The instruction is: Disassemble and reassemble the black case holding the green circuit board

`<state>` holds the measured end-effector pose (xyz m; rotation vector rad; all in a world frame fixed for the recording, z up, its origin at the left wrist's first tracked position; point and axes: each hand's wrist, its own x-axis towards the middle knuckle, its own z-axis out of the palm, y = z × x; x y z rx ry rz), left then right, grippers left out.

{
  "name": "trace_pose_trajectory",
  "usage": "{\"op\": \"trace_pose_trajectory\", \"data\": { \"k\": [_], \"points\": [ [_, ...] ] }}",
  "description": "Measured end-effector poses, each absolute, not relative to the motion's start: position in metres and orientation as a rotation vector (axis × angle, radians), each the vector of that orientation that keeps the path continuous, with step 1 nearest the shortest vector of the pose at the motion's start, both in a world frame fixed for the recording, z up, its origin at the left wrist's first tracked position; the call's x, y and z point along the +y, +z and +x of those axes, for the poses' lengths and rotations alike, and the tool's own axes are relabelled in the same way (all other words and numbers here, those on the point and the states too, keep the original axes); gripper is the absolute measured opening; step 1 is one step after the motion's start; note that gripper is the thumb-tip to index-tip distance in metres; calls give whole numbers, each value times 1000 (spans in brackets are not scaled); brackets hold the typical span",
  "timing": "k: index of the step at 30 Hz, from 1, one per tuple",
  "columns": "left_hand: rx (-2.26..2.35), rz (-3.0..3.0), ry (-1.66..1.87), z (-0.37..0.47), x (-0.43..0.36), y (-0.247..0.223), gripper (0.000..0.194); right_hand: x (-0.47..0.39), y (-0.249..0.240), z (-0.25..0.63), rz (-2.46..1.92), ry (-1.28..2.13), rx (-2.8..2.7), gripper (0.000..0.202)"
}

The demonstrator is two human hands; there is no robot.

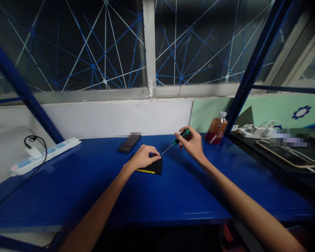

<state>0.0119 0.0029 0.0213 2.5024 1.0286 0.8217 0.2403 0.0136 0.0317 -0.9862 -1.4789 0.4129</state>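
A screwdriver (181, 137) with a green and black handle is gripped in my right hand (193, 141), its fingers closed round the handle. Its thin metal shaft slants down to the left, and the tip ends by the fingertips of my left hand (145, 156). My left thumb and forefinger are pinched together there; anything between them is too small to make out. Under that hand lies a flat black object (158, 167) with a yellow and black striped strip along its near edge. My left hand covers much of it.
Behind my left hand a dark phone (131, 142) lies on the blue table (173, 199). A white power strip (46, 156) with a plugged-in cable is at the left. To the right stand a drink bottle (216, 128) and a dark surface with another phone (285, 154) and white cables.
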Motion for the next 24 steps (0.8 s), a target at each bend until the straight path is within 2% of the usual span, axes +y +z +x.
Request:
{"op": "trace_pose_trajectory", "data": {
  "k": [9,11,15,17,20,24],
  "points": [
    [1081,2546,862,15,2,22,23,12,34,240,-963,389,-1463,23],
    [1095,2554,810,14,0,24,33,12,35,242,-971,378,-1467,23],
    [1124,2520,610,9,-2,29,71,15,38,247,-983,367,-1465,24],
    [1128,2519,487,7,-4,32,83,17,39,249,-990,364,-1458,25],
    [1113,2540,286,6,-6,35,93,20,41,253,-994,359,-1451,24],
    [1117,2561,148,9,-7,35,94,22,41,257,-993,341,-1441,24]
  ]
}}
